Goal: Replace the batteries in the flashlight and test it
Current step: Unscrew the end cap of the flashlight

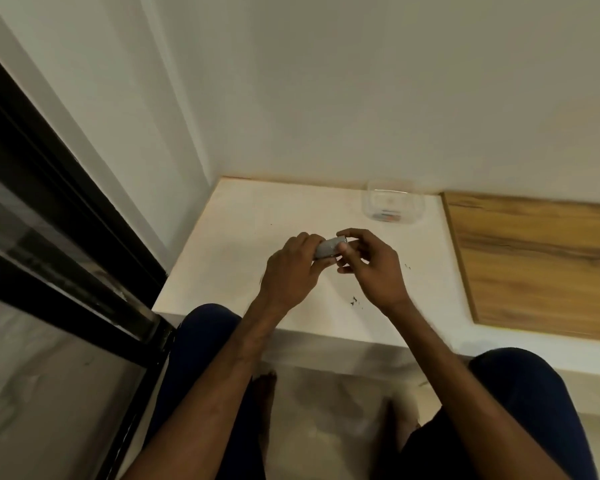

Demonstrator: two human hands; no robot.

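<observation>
A small grey flashlight [329,248] is held above the white table [243,237], lying roughly level between both hands. My left hand [291,271] grips its left part with curled fingers. My right hand [371,268] pinches its right end between thumb and fingers. Most of the flashlight's body is hidden by the fingers. Whether a cap or a battery sits at the right end cannot be told.
A clear plastic container [392,201] with a few small items inside stands at the back of the table, near the wall. A wooden panel [541,261] adjoins the table on the right. A dark-framed glass door [49,209] lies to the left. My knees are below the table's front edge.
</observation>
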